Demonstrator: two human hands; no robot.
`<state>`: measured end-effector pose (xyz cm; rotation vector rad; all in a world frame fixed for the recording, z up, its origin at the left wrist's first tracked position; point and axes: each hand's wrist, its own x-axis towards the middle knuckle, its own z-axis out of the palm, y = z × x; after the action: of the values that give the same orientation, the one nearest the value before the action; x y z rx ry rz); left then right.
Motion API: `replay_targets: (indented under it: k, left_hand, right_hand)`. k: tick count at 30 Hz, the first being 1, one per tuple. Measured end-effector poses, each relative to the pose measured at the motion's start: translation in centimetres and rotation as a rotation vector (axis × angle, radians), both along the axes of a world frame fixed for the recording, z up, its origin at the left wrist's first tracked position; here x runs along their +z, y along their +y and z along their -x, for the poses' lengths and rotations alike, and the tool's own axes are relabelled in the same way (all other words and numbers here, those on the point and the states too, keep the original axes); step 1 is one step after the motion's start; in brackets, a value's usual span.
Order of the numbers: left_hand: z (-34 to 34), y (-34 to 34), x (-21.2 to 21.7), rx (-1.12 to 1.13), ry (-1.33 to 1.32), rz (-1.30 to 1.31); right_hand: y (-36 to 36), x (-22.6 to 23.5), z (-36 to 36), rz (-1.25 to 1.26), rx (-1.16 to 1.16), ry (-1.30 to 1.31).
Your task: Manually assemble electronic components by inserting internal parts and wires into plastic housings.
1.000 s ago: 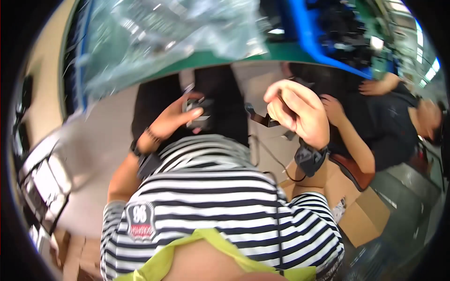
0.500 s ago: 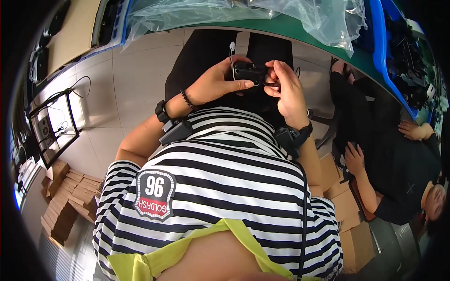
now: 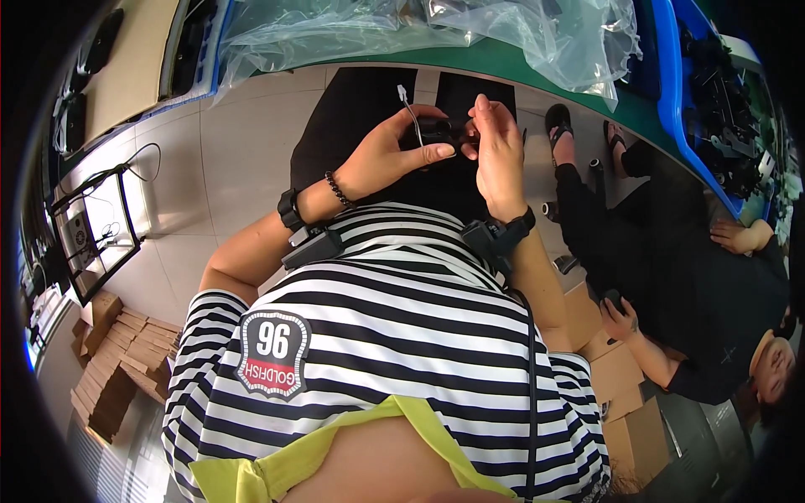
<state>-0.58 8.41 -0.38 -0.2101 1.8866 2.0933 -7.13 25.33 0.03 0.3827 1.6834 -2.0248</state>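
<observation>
Black device (image 3: 437, 129) sits between inward-angled left hand (image 3: 387, 158) and right hand (image 3: 500, 152).

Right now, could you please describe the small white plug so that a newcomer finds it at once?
Below the curved edge of the green table, find the central black trousers. Over them, the left hand holds a black device, its left end crossed by a thin cable. The plug tips that cable, white against dark cloth, unlike the black device.
</observation>
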Motion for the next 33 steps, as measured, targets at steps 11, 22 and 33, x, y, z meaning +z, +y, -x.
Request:
replay_targets:
  k: [11,22,33]
  left_hand:
    - [0.4,-0.1,0.4,0.060,-0.078,-0.158]
    - [0.4,-0.5,0.5,0.016,-0.051,-0.444]
    - [1.0,-0.4,0.5,0.041,-0.064,-0.515]
  right_hand:
    - [0.4,0.8,-0.7,-0.282,0.253,0.383]
    - [-0.3,4.2,-0.5,-0.741,0.425,0.870]
    - [-1.7,5.6,0.1,-1.073,0.527,1.114]
